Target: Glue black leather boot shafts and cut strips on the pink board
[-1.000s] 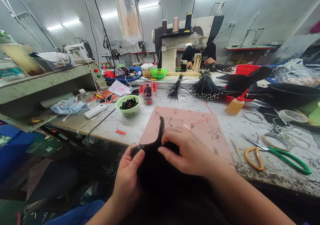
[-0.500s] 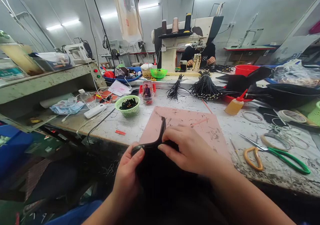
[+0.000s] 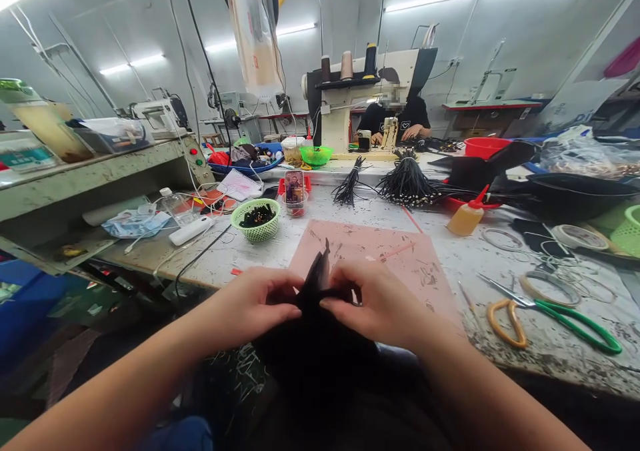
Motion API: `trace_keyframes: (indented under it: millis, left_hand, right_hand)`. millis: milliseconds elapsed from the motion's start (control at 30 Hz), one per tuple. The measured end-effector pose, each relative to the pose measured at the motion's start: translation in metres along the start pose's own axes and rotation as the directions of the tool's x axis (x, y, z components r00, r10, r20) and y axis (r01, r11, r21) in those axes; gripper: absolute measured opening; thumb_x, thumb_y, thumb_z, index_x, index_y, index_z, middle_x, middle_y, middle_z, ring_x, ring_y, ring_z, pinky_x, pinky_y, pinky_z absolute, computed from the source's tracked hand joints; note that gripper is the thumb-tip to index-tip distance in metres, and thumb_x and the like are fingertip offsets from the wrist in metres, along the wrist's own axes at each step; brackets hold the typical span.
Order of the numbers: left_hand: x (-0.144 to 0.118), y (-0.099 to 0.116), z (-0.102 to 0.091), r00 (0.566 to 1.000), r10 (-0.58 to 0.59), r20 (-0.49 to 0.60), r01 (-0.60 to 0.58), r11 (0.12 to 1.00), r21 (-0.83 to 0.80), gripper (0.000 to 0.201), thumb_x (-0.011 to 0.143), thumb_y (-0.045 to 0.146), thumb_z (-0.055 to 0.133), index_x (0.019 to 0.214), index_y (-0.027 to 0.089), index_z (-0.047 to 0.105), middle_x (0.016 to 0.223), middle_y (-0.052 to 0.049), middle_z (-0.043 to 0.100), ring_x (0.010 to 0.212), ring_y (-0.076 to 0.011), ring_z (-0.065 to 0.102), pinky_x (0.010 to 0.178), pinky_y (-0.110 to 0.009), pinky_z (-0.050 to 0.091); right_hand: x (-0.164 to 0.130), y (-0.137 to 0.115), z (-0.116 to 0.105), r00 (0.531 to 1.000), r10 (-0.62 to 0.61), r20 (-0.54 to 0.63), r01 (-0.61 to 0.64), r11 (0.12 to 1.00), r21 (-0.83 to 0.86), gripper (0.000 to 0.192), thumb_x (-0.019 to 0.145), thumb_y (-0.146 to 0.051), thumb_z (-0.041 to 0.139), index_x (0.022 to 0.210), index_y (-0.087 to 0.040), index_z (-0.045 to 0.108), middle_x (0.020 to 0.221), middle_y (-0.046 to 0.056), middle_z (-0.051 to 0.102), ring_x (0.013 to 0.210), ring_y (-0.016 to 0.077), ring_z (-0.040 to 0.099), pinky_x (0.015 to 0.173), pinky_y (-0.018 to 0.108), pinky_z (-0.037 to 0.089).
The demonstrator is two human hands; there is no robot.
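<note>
Fingers of the left hand [image 3: 255, 303] pinched together on the left edge of a black fabric piece [image 3: 316, 284], thumb on top. Fingers of the right hand [image 3: 381, 304] clamped on the right edge of the same piece, thumb and index finger closed. Held upright between both hands, at the near edge of the worktable [image 3: 240, 254], in front of a pink cutting mat [image 3: 395, 254]; narrow tip pointing up, lower part hanging down and merging with dark material in the lap.

To the right, on the table: green and orange scissors [image 3: 547, 307], an amber squeeze bottle [image 3: 466, 216] with red nozzle, several wire rings [image 3: 550, 287]. Behind the mat: a green mesh basket [image 3: 256, 219] with small black parts, bundles of black cords [image 3: 407, 179]. Further back, another person [image 3: 395, 114] seated at a sewing machine [image 3: 350, 97] with thread cones on top.
</note>
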State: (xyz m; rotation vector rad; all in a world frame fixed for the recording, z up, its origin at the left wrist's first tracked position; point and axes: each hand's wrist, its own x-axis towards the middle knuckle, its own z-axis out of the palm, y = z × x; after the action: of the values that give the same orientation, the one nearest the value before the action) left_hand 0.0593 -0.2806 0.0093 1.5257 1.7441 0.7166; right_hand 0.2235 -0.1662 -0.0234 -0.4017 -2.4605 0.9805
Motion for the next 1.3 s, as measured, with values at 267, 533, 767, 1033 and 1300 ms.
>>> trace_keyframes:
  millis: [267,533,767,1033,1300]
  left_hand:
    - [0.000,0.005,0.003,1.000,-0.011,-0.029,0.000,0.931,-0.366,0.027,0.062,0.008,0.065,0.084,0.021,0.074,0.071,-0.006,0.071,0.067,-0.0250,0.066,0.057,-0.030,0.053]
    - [0.001,0.005,0.004,0.999,-0.036,-0.001,0.033,0.936,-0.350,0.021,0.065,0.014,0.064,0.084,0.019,0.074,0.075,-0.010,0.072,0.068,-0.0258,0.067,0.058,-0.031,0.053]
    - [0.003,0.002,0.003,0.993,0.099,-0.071,-0.106,0.989,-0.104,0.028,0.063,0.010,0.067,0.088,0.021,0.072,0.074,-0.003,0.070,0.066,-0.0210,0.062,0.060,-0.024,0.050]
    - [0.009,-0.001,0.010,0.993,0.032,-0.115,-0.063,0.959,-0.276,0.015,0.068,0.016,0.065,0.080,0.020,0.073,0.072,-0.004,0.071,0.066,-0.0201,0.063,0.061,-0.023,0.049]
    - [0.009,-0.001,0.013,0.992,0.006,-0.123,-0.055,0.918,-0.394,0.015,0.065,0.012,0.068,0.077,0.019,0.074,0.070,-0.004,0.071,0.063,-0.0186,0.063,0.059,-0.023,0.050]
  right_hand:
    - [-0.002,0.010,0.012,0.993,-0.042,-0.109,0.057,0.988,0.145,0.010,0.077,-0.020,0.058,0.070,-0.018,0.050,0.062,-0.003,0.055,0.057,0.0105,0.048,0.053,0.022,0.037]
    - [0.001,0.011,0.011,0.989,-0.036,-0.142,0.060,0.983,0.171,0.013,0.076,-0.021,0.059,0.068,-0.018,0.049,0.060,-0.003,0.054,0.055,0.0095,0.047,0.053,0.021,0.037]
    - [-0.002,0.006,0.015,0.986,-0.039,-0.164,0.058,0.992,0.112,0.011,0.075,-0.019,0.059,0.068,-0.018,0.049,0.060,-0.003,0.054,0.054,0.0100,0.048,0.051,0.021,0.037]
    - [-0.003,0.006,0.015,0.974,0.031,-0.226,0.006,0.987,0.159,0.013,0.071,-0.024,0.060,0.067,-0.019,0.049,0.060,-0.002,0.055,0.053,0.0105,0.049,0.048,0.021,0.038]
    - [-0.003,0.007,0.016,0.959,0.034,-0.282,0.031,0.974,0.223,0.011,0.073,-0.021,0.053,0.064,-0.019,0.049,0.057,-0.002,0.053,0.052,0.0095,0.048,0.048,0.020,0.038]
